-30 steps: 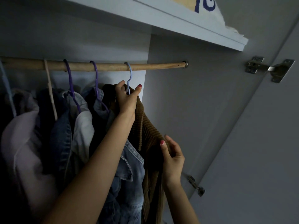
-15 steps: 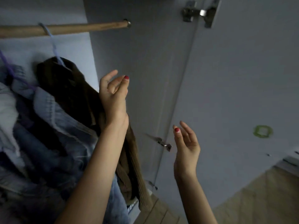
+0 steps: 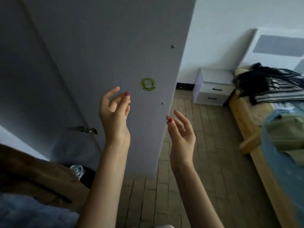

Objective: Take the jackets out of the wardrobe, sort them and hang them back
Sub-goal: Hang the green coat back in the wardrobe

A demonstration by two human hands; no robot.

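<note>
The brown jacket [image 3: 37, 176] hangs low beside my left forearm, at the wardrobe's edge, with something pale blue [image 3: 24, 213] below it that I take for denim. More jackets wait out past my right hand: a dark striped heap [image 3: 269, 86] on the bed [image 3: 256, 145], and nearer, a green one [image 3: 286, 139] lying on blue cloth.

My left hand [image 3: 115, 111] is raised in front of the open wardrobe door [image 3: 98, 46], fingers loosely curled, holding nothing. My right hand [image 3: 182, 130] is just off the door's free edge, fingers relaxed and spread — empty too.

The risk, as I judge it, is that door edge: it stands between my hands, and a quick reach toward the bed could knock my right wrist on it — or swing the door.
</note>
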